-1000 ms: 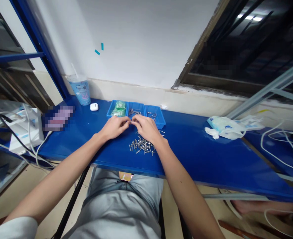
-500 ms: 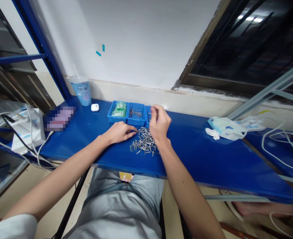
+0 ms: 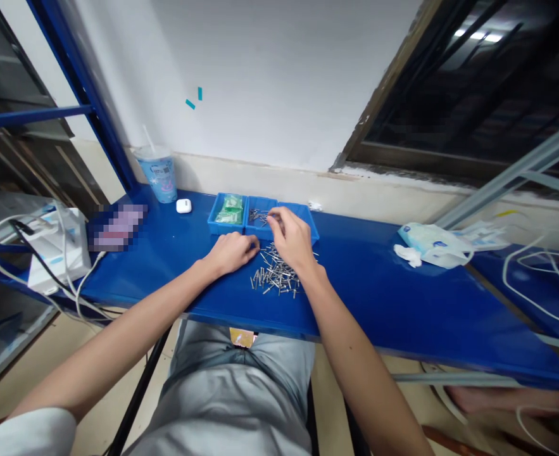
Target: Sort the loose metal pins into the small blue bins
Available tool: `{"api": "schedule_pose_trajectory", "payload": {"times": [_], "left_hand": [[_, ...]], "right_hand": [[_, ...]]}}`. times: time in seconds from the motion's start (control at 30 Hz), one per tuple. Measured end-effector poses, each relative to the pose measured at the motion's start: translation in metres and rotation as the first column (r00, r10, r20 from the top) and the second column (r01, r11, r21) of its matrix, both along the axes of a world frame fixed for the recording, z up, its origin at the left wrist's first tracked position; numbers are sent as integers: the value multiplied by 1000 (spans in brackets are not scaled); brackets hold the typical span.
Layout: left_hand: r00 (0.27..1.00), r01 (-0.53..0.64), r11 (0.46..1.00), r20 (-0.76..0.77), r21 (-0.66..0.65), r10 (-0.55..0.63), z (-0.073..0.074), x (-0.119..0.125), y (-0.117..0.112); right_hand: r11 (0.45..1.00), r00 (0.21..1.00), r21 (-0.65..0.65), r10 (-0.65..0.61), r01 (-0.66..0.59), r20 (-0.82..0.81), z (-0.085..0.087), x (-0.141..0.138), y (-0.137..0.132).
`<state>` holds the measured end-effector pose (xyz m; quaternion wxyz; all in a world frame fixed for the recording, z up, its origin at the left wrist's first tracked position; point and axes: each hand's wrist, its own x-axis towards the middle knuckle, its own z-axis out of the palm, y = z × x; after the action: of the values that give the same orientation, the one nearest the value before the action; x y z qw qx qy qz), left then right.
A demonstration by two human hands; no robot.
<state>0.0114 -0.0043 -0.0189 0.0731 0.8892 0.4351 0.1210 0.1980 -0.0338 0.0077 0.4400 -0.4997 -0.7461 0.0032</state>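
Against a white wall [image 3: 270, 76], a long blue bench top [image 3: 393, 297] runs left to right in front of you, with a dark window [image 3: 450, 88] at the far right. Far left on the bench: a white plastic box [image 3: 59, 247] trailing white cables [image 3: 4, 234], and beside it a pixelated, unreadable object [image 3: 118, 227]. Toward the far edge: a pale blue cup [image 3: 159, 176] with a straw, and a small white case [image 3: 183, 206]. Far right: a pale blue tissue packet [image 3: 431, 244].

Center: a blue three-compartment tray [image 3: 307, 221] at the far edge. Its left compartment holds green packets [image 3: 228, 209]; its middle compartment holds a few metal nails [image 3: 259, 217]; your right hand covers most of its right compartment. A loose pile of metal nails [image 3: 274, 275] lies on the bench just nearer than the tray.

Your left forearm [image 3: 131, 316] and right forearm [image 3: 350, 329] angle inward from the near edge. Your left hand [image 3: 230, 252] rests palm down, fingers curled, just left of the pile and beside the tray. Your right hand [image 3: 292, 239] arches above the pile, fingers bunched over the tray. Whether either hand pinches a nail, you cannot tell.
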Motion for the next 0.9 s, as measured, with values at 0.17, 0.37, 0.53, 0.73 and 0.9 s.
{"api": "schedule_pose_trajectory", "payload": {"times": [0.17,0.37,0.53,0.73,0.9], "left_hand": [[999,5,998,31,70,-7,-1,-9,2],[943,-11,993,330,116,-28,4,-15,3],[909,2,996,415,92,-40,8,-16,2],[913,32,999,407,24,-40,12,-17,1],[925,33,999,377,27,-41,12,-18,2]], "right_hand": [[993,985,-74,100,-90,144,-3,-2,0],[981,964,-155,146,-113,220,-6,0,3],[982,969,-144,148,-121,198,-6,-1,3],[986,976,-120,132,-112,175,-6,-1,3],[984,974,-133,143,-120,178,-7,-2,3]]}}
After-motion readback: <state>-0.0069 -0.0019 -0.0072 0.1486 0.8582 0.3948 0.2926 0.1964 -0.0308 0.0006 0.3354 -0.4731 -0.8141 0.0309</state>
